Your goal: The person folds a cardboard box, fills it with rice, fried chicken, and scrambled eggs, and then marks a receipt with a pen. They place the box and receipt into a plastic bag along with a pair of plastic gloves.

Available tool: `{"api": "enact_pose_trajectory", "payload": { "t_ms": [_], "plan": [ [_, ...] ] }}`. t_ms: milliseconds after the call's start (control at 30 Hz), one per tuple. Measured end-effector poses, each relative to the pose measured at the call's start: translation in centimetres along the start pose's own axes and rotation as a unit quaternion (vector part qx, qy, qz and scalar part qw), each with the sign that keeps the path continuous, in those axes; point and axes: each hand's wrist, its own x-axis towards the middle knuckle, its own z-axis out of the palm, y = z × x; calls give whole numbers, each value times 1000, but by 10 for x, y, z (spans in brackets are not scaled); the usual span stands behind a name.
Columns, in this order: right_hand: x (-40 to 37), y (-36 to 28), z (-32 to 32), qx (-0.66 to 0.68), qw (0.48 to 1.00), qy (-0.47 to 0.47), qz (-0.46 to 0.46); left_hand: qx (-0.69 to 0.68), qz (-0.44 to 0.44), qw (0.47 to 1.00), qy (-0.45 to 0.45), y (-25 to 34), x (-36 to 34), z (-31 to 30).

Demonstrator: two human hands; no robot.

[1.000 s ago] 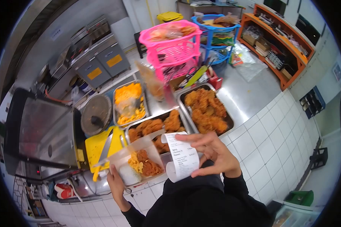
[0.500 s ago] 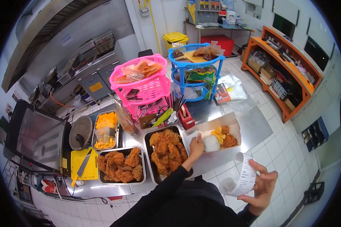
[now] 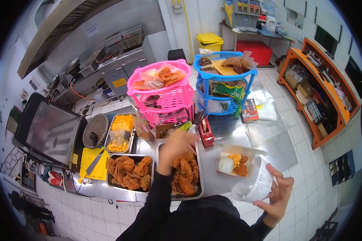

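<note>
Now that the left hand has swung off the meal box, it's over the fried-chicken tray in the head view | box stands open on the steel worktop, free of that hand | left fingers blurred, grip can't be told | right hand pinches a curling receipt | white-tiled floor around

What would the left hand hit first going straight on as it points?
Probably the red tape dispenser, just past the left hand in the picture. The hand is blurred and its height unclear, so it might pass above.
</note>
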Motion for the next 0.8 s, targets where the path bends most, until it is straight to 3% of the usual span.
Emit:
{"api": "enact_pose_trajectory", "payload": {
  "t_ms": [33, 67, 100, 133, 167, 233, 367, 433, 500, 567, 633, 667, 700, 767, 800],
  "plan": [
    [6, 1, 1, -5, 1000, 11, 9, 253, 154, 931, 211, -6, 10, -41],
    [9, 4, 1, -15, 1000, 7, 13, 304, 37, 874, 378, -10, 23, -77],
    [13, 5, 0, -27, 1000, 6, 14, 312, -45, 814, 489, 41, 23, -88],
    [16, 5, 1, -33, 999, 8, 14, 339, 52, 773, 534, 16, 45, -125],
    [19, 5, 4, -38, 999, 10, 14, 346, -77, 791, 499, 28, 58, -148],
    [21, 9, 6, -53, 997, 52, 15, 352, -123, 791, 486, 31, 79, -163],
    [18, 11, -6, -74, 996, 40, -16, 364, -94, 801, 466, 24, 92, -180],
    [19, 11, -17, -52, 998, 40, -25, 316, 11, 825, 469, 27, 88, -189],
    [21, 13, -29, -59, 997, 41, -30, 202, 225, 827, 473, 36, 81, -184],
    [26, 13, -37, -58, 997, 42, -17, 65, 257, 897, 354, 57, 57, -168],
    [32, 16, -47, -50, 998, 29, -8, 81, 231, 933, 263, 94, 21, -115],
    [36, 18, -54, -41, 999, 14, -1, 45, 167, 955, 241, 100, 9, -83],
    [40, 19, -62, -43, 999, 12, 0, 9, 102, 971, 217, 104, 0, -52],
    [47, 23, -78, -40, 999, -30, 15, 12, -4, 997, 76, 95, -3, 2],
    [50, 24, -86, -31, 999, -39, 21, 31, 1, 999, 26, 79, 1, 29]
  ]
}}
